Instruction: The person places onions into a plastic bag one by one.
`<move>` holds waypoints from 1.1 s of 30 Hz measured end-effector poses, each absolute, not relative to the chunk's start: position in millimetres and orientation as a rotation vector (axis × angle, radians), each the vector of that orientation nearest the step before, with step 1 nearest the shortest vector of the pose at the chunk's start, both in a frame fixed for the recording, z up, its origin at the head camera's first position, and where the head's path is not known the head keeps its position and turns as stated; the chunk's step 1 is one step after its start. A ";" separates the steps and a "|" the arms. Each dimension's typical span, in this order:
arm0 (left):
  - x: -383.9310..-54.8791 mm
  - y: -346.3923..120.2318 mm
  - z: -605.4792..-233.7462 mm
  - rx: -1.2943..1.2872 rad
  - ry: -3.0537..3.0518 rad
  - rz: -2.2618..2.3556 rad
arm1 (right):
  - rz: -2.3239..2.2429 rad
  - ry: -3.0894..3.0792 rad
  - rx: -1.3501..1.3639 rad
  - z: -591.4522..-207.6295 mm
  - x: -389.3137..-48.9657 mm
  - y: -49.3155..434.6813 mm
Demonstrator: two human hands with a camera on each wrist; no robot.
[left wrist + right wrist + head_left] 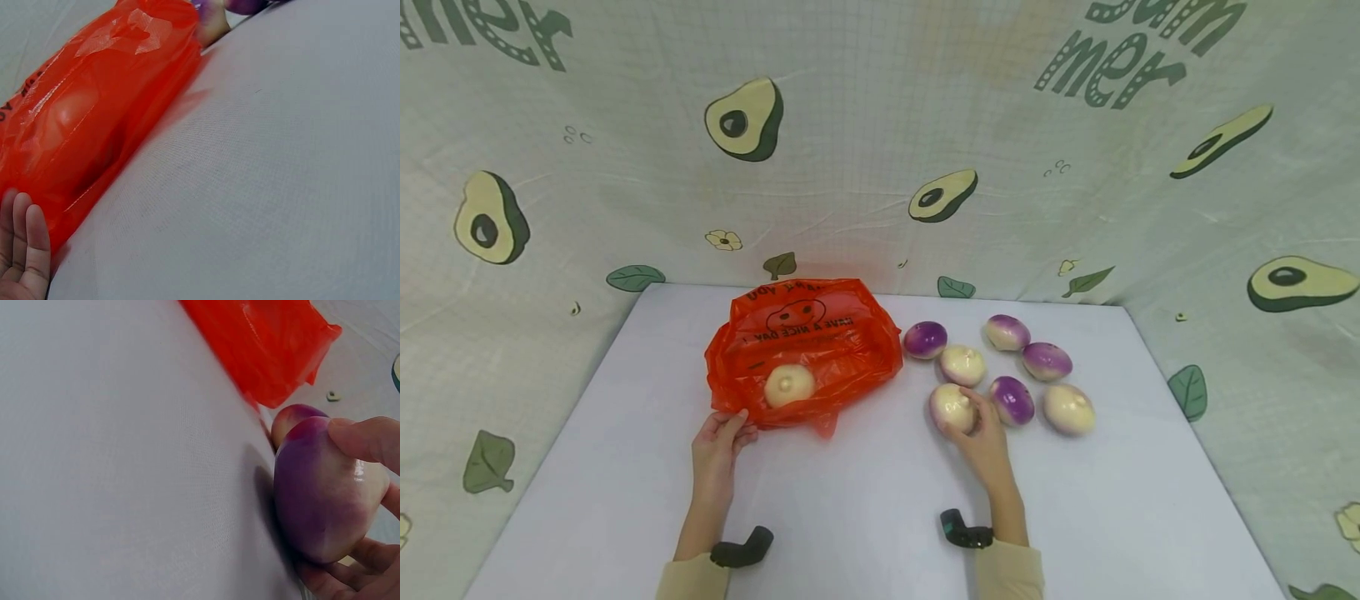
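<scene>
sleeves (pixel 1009 571) overhang white table (pixel 850 517) before cloth (pixel 850 133), left hand (pixel 716 440) pinching bag (pixel 867 346), right hand (pixel 983 443) turnip (pixel 946 407).

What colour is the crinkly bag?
The bag is bright orange-red with black printing; it shows best in the head view.
</scene>
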State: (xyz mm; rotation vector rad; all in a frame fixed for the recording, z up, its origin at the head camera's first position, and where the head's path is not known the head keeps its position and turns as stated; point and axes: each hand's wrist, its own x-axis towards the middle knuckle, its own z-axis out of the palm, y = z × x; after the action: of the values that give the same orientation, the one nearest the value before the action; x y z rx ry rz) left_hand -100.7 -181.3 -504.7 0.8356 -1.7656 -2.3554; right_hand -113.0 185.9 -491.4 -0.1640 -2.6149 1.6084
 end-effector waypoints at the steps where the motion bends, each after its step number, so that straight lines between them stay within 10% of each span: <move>1: -100.7 -181.1 -504.6 0.835 -1.767 -2.354 | 1.607 -2.614 -0.166 -491.4 -113.0 185.8; 33: -99.9 -181.0 -504.2 0.794 -1.782 -2.351 | 1.655 -2.546 0.093 -448.9 -129.5 150.0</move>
State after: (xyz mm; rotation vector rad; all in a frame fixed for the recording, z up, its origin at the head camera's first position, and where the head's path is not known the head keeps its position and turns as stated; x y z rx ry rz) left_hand -99.9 -181.0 -504.2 0.7941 -1.7817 -2.3511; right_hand -129.5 150.0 -448.9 0.0927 -2.5457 1.6553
